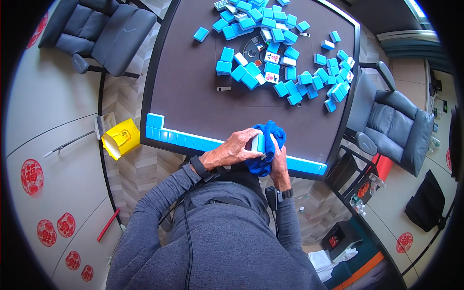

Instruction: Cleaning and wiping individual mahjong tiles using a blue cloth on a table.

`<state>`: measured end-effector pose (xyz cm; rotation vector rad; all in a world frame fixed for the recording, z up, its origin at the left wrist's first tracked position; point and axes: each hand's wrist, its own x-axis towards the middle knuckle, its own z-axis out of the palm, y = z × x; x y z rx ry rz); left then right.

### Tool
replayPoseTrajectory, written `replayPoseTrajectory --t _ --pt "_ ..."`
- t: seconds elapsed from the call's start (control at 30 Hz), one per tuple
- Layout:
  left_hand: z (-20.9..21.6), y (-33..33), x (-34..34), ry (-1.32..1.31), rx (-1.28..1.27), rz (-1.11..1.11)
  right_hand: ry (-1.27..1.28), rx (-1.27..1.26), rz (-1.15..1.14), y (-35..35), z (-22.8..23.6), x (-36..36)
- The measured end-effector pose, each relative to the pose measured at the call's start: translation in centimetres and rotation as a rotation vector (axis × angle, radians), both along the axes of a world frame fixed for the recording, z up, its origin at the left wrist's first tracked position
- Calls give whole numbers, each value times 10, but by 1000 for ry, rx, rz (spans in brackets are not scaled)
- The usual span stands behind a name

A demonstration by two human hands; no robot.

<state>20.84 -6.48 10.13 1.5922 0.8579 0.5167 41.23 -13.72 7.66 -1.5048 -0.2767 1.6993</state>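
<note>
My left hand (235,148) pinches a blue-and-white mahjong tile (260,142) between thumb and fingers; whether it is a single tile or more I cannot tell. Against the tile bunches a blue cloth (274,131), gripped by my right hand (279,164). Both hands meet over the near edge of the mahjong table (208,108). A row of blue-backed mahjong tiles (188,140) runs along that edge, with a few stacked on top at its left end. My hands hide the middle of the row.
Loose mahjong tiles (251,77) lie heaped around the table's round centre panel (252,48), a few showing their faces. More tiles (333,79) spread along the right side. Dark armchairs (108,36) stand left and right. A yellow bag (121,138) is by the left corner.
</note>
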Motion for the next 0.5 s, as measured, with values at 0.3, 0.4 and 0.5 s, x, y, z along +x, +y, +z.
replayPoseTrajectory --t 0.3,0.4,0.5 --pt "8 -10 10 77 -137 0 -85 1 -90 5 20 -12" --pt "-2 -17 10 58 -32 20 -129 28 -49 1 14 -11" --pt "3 -16 7 80 -37 -10 -180 44 15 -3 8 -4"
